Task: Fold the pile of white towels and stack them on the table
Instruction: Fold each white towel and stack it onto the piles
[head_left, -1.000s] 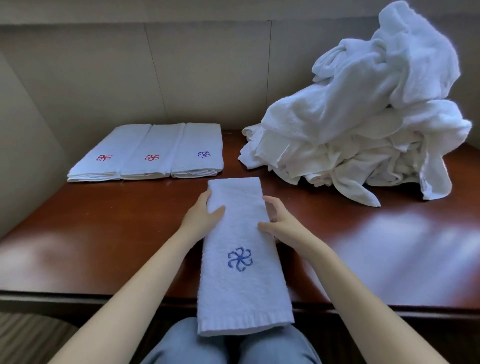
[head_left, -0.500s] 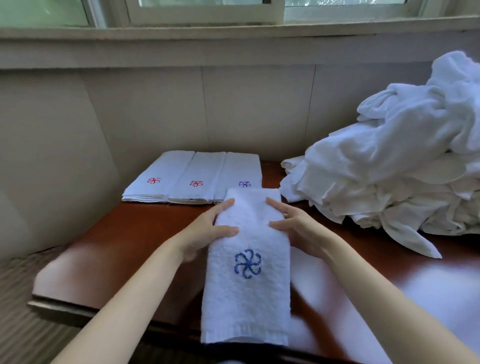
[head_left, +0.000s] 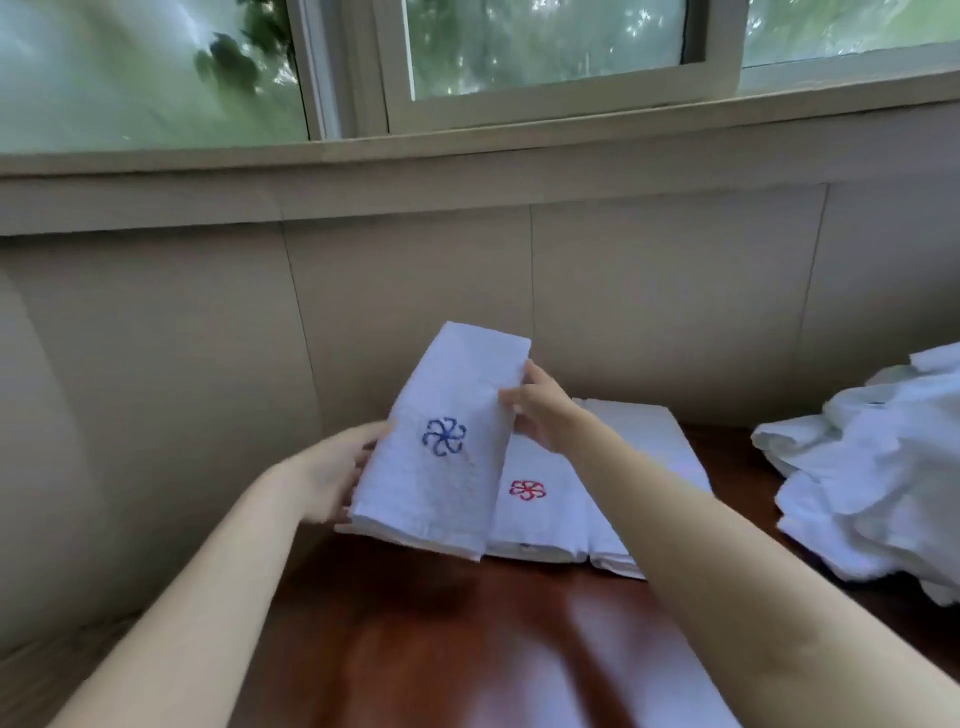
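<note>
Blue-emblem folded towel (head_left: 441, 441): held tilted over the folded-towel row (head_left: 545, 514) at the far left corner of the table (head_left: 467, 649). Left hand (head_left: 332, 473): gripping its left edge, fingers tucked beneath. Right hand (head_left: 540, 410): pinching its right edge. Unfolded towel pile (head_left: 857, 467): at the right edge.

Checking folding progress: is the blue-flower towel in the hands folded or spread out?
Folded: the blue-flower towel is a narrow layered rectangle, held between left hand and right hand above the folded towels.
</note>
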